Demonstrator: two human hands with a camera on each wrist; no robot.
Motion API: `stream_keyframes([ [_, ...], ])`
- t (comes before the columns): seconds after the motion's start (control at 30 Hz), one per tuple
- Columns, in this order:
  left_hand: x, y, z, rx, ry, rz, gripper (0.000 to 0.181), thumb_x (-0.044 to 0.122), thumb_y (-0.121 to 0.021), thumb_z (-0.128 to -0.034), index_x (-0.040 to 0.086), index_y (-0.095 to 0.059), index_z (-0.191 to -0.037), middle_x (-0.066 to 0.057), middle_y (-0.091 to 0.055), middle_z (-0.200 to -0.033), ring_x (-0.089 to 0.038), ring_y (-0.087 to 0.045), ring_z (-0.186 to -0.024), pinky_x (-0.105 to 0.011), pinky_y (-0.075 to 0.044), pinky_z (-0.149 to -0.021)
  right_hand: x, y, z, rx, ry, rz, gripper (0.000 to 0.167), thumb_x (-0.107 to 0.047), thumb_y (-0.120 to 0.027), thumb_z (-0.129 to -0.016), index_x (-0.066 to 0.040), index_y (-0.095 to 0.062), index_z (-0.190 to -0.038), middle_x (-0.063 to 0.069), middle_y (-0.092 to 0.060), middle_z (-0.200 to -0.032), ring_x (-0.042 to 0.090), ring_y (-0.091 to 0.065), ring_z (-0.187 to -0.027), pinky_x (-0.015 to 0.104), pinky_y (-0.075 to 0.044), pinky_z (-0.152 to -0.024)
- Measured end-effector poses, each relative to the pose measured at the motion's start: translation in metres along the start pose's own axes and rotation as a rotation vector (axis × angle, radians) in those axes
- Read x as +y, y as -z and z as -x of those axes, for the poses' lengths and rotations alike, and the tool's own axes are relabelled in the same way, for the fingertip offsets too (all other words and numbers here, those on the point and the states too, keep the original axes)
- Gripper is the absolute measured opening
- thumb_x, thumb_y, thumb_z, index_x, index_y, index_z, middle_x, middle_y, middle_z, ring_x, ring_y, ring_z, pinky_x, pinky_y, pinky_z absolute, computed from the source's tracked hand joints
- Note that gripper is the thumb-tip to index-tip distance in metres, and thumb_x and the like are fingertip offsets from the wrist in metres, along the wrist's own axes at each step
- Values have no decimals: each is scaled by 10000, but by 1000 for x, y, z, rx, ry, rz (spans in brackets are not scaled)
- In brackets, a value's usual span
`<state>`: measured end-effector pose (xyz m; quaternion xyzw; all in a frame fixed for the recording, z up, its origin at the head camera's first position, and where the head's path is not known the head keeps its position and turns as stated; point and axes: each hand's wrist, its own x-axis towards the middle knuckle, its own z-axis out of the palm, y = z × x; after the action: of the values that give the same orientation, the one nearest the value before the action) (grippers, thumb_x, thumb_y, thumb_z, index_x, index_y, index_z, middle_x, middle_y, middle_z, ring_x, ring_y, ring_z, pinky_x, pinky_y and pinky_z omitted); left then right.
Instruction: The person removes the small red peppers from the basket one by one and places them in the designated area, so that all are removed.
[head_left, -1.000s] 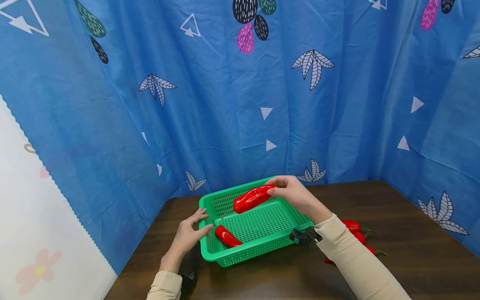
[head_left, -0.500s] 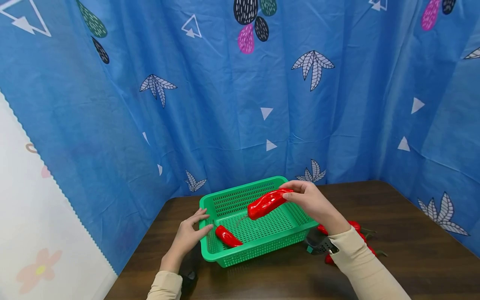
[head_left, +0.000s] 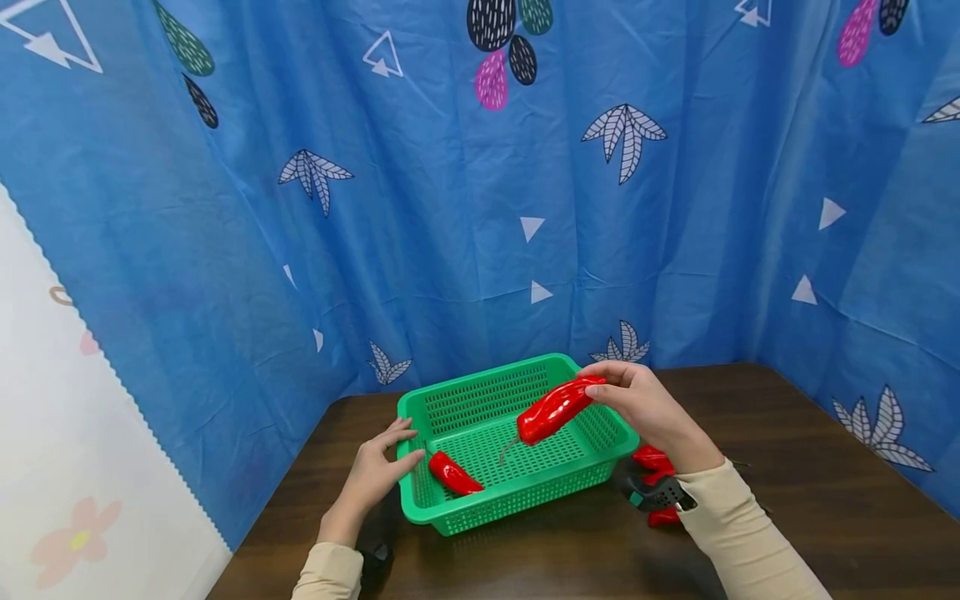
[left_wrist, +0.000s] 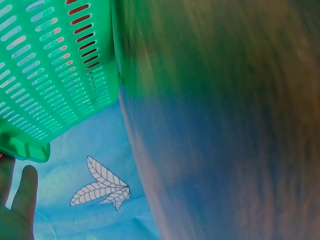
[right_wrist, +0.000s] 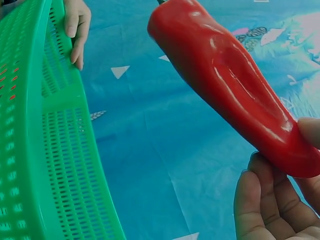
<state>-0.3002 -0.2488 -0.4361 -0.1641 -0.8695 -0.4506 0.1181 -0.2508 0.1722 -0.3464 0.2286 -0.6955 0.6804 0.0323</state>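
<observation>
In the head view, my right hand [head_left: 651, 410] pinches a large red pepper [head_left: 555, 412] by its tip, above the right part of a green basket [head_left: 517, 497]. The pepper's stem end points left and down. The right wrist view shows the same pepper [right_wrist: 225, 85] between the thumb and fingers of my right hand [right_wrist: 280, 205]. My left hand [head_left: 371, 471] rests at the basket's left rim, thumb and fingers apart. A smaller red pepper [head_left: 454, 474] lies inside the basket, near that hand.
More red peppers [head_left: 654, 460] lie on the dark wooden table [head_left: 570, 550] to the right of the basket, partly hidden by my right wrist and its black strap. A blue patterned curtain [head_left: 465, 208] hangs behind the table, with a white cloth [head_left: 82, 467] at the left.
My right hand has moved to the right with the large pepper, from over the basket's middle toward its right side. My left hand has stayed in place.
</observation>
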Motion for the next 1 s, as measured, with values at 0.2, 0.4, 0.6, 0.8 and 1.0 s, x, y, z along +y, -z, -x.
stream_keyframes([
  [0.2,-1,1,-1,-5,-7,-6,495,288,-765,-895,38,-658,-1308,-84,-514,-1518,-304,-327,-1508,-621,-303,-1175,-4,2,3,20,-3,10,181,-71,-628,-976,-145,-702,-1124,-64,-712,-1055,125,-650,-1021,236,-582,-890],
  [0.4,-2,2,-2,-13,3,-10,506,299,-762,-897,43,-651,-1319,-74,-505,-1527,-298,-316,-1514,-620,-301,-1177,-6,4,4,47,1,20,189,-74,-644,-967,-67,-684,-1152,-56,-723,-1029,120,-664,-990,219,-580,-885],
  [0.6,-2,3,-1,-15,0,-12,493,300,-760,-897,46,-660,-1308,-75,-513,-1519,-298,-321,-1511,-625,-308,-1171,-11,8,7,83,12,24,184,-76,-654,-963,-58,-691,-1143,-46,-734,-999,124,-695,-929,226,-584,-886],
  [0.8,-1,3,-2,-11,-5,-23,496,296,-760,-896,43,-659,-1310,-70,-520,-1514,-301,-324,-1508,-623,-315,-1168,-15,14,10,78,44,-51,226,-23,-621,-970,-191,-721,-1084,-56,-738,-1015,107,-699,-929,197,-578,-880],
  [1.0,0,3,-1,-21,0,-12,507,307,-758,-898,38,-654,-1315,-83,-508,-1524,-317,-312,-1513,-633,-301,-1171,-16,17,12,64,56,-86,241,5,-597,-975,-171,-721,-1085,-56,-738,-1012,97,-695,-922,190,-574,-884],
])
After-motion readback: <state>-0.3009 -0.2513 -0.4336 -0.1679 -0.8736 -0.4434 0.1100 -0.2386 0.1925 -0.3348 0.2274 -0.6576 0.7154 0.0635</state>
